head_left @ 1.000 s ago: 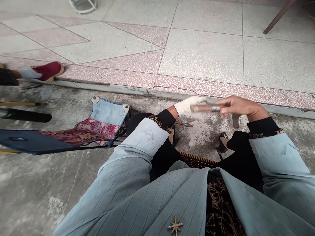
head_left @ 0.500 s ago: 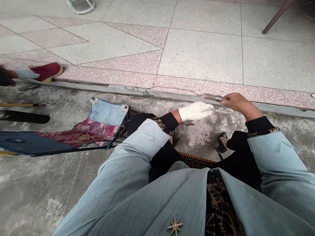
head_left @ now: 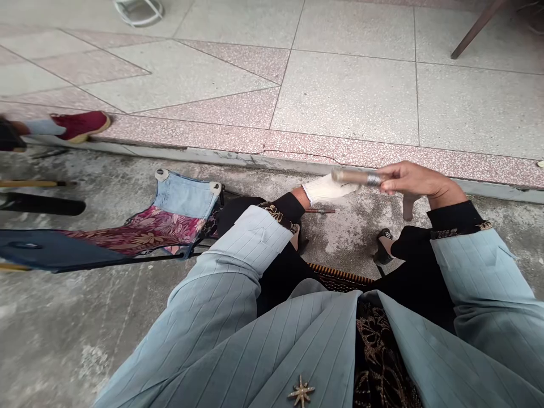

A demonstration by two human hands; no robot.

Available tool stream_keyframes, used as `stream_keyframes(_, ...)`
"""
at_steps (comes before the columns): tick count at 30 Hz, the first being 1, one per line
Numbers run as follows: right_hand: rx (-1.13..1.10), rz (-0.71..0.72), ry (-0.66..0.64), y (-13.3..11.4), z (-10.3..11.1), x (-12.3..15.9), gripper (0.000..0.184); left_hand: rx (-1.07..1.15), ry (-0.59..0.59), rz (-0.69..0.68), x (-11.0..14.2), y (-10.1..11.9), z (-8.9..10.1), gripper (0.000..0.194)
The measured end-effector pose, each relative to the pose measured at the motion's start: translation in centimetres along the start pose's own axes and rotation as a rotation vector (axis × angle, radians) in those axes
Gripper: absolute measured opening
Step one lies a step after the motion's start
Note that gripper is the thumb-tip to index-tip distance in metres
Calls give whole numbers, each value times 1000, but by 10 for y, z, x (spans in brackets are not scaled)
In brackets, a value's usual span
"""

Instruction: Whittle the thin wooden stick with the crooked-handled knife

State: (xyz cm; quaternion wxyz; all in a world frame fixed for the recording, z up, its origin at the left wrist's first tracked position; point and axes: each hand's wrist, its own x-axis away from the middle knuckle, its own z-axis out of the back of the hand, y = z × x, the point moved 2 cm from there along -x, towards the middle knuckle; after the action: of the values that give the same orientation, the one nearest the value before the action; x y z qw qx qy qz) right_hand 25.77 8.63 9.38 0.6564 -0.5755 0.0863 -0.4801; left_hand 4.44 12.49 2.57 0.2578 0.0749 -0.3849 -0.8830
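My right hand (head_left: 414, 180) is bare and closed round a short brown-grey rod (head_left: 352, 176) with silver wire wound round it near my fingers. The rod points left and passes in front of the fingers of my left hand (head_left: 325, 190), which wears a white knitted glove. Rod and blur hide most of the gloved fingers, so whether they hold anything does not show. A blurred grey-brown piece (head_left: 408, 208) hangs below my right hand; whether it belongs to the rod is unclear. Under my left wrist shows a thin reddish-brown stick (head_left: 321, 211) with a wire binding.
A low tiled step (head_left: 238, 122) runs across in front of me. On my left stands a folding seat (head_left: 140, 232) of denim and floral cloth. Another person's red shoe (head_left: 80, 124) rests on the step's edge. A brown furniture leg (head_left: 476, 31) stands back right.
The rod in my right hand has swung left and now overlaps the glove. My left hand has shifted slightly left. The grey-brown piece below my right hand has come into view.
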Motion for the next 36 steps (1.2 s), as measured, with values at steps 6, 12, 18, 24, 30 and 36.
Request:
stream_keyframes(6, -218, -28, 480, 12, 19, 1, 33, -14, -57, -44, 2, 18, -4, 37)
stream_keyframes(12, 15, -209, 606, 30, 20, -15, 26, -36, -75, -104, 4, 31, -3, 35)
stream_keyframes(18, 645, -380, 454, 34, 16, -24, 31, -187, 16, -84, 1, 25, -3, 39)
stream_keyframes(24, 489, -209, -211, 30, -6, -22, 29, -295, 43, -58, 3, 17, 14, 38)
stream_keyframes(30, -29, 39, -102, 0, 2, 4, 40, -186, 73, -109, 2, 12, 13, 56)
stream_keyframes(36, -267, 40, 577, 22, 31, 2, 30, -37, -69, -70, 2, 19, -4, 38)
